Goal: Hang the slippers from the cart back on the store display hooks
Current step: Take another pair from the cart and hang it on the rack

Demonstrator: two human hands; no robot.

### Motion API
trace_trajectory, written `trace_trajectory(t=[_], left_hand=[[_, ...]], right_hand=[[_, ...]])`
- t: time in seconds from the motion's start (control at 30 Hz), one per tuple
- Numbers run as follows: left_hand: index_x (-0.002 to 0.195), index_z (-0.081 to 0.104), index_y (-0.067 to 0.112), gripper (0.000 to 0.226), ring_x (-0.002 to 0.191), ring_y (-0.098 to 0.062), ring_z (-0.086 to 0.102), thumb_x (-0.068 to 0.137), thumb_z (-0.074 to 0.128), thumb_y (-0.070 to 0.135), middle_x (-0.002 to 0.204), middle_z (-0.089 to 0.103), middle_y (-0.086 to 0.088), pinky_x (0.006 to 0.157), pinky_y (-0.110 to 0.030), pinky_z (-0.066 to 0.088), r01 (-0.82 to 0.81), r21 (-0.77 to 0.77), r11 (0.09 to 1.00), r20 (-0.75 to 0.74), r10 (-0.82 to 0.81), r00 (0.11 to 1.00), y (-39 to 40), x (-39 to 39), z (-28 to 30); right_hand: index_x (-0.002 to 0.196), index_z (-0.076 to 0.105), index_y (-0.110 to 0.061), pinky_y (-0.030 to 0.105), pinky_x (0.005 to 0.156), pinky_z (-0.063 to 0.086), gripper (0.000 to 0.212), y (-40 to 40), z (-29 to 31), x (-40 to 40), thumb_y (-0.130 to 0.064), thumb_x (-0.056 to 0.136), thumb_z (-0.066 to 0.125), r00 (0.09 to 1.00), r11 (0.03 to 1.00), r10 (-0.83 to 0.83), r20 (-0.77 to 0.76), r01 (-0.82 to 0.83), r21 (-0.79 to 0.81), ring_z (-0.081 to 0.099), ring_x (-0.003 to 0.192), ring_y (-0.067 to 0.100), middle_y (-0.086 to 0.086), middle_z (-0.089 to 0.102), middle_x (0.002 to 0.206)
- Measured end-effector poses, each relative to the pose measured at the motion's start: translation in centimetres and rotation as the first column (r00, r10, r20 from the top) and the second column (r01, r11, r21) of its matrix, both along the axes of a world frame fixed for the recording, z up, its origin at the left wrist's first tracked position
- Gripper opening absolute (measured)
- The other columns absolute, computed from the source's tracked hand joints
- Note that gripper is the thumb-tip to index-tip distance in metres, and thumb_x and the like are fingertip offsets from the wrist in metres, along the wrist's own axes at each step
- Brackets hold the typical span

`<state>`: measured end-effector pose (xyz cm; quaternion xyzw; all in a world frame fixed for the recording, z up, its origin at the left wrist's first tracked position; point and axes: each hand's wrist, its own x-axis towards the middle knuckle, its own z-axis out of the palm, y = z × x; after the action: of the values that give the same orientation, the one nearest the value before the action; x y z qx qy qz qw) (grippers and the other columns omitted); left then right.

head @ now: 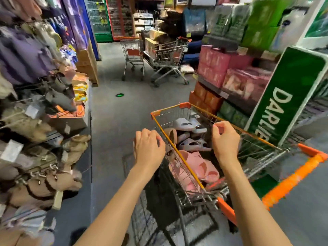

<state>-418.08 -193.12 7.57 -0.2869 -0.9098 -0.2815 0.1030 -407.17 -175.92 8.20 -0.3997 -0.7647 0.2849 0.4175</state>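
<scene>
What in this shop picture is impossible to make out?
- Head view: the green sign reads "DARLIE", but the cart rim covers its end.
- How many slippers lie in the cart: they overlap in a heap, and the right hand covers some.
- Empty display hooks: motion blur and hanging stock hide them.
- The left hand has curled fingers; whether they touch the rim is unclear.

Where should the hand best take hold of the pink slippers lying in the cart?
Grip the pink slippers by the raised upper strap, coming straight down from above: the cart is wire-walled on every side, only its top is open, and they lie uppermost at the near end, closest to the right hand.
</scene>
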Motion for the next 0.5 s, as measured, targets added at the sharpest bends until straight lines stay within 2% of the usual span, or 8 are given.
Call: trace_trajectory(t=[0.2,0.37,0.5], left_hand=[[0.095,0.063,0.012,0.019,0.104,-0.028,0.044,0.092,0.047,0.022,0.102,0.058,-0.009,0.091,-0.037,0.038,0.098,-0.021,0.995,0.046,-0.097,0.994,8.1,-10.9,-0.7],[0.095,0.061,0.011,0.018,0.108,-0.026,0.043,0.092,0.047,0.021,0.105,0.058,-0.008,0.097,-0.034,0.030,0.206,-0.029,0.978,0.060,-0.204,0.977,15.6,-18.5,-0.9],[0.080,0.063,0.005,0.009,0.091,-0.035,0.052,0.084,0.055,0.009,0.087,0.060,-0.015,0.082,-0.033,0.026,0.302,0.015,0.953,0.025,-0.302,0.953,22.9,-24.2,-3.4]], right_hand=[[0.098,0.063,-0.002,0.034,0.076,0.039,0.018,5.6,-1.8,-9.8,-0.013,0.091,0.050,0.987,0.983,-0.156,0.035,0.159,-0.094,0.059,0.094,0.035,0.019,0.066,0.096],[0.095,0.062,-0.003,0.029,0.070,0.033,0.018,11.1,-3.2,-15.7,-0.013,0.091,0.048,0.966,0.960,-0.230,0.115,0.245,-0.138,0.058,0.092,0.034,0.016,0.067,0.095],[0.097,0.062,-0.004,0.031,0.073,0.039,0.017,15.4,-6.5,-19.7,-0.014,0.092,0.049,0.928,0.917,-0.319,0.193,0.353,-0.184,0.059,0.092,0.032,0.015,0.067,0.097]])
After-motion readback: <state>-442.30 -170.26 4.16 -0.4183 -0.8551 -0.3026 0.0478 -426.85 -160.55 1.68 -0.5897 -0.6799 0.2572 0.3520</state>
